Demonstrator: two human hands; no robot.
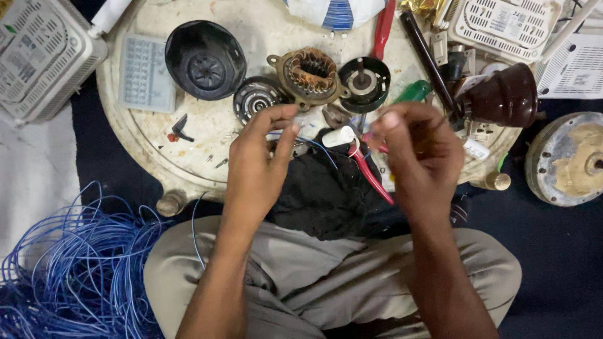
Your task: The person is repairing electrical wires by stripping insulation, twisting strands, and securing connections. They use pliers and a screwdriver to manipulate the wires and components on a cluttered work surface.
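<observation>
The left hand and right hand both pinch a thin blue wire; pulled hard toward 3 o'clock, it may snap or slip free.

wire in my fingers: blue
cloth on my lap: black
wire heap: blue
motor winding: copper-brown
my trousers: grey-beige
plier handles: red
</observation>
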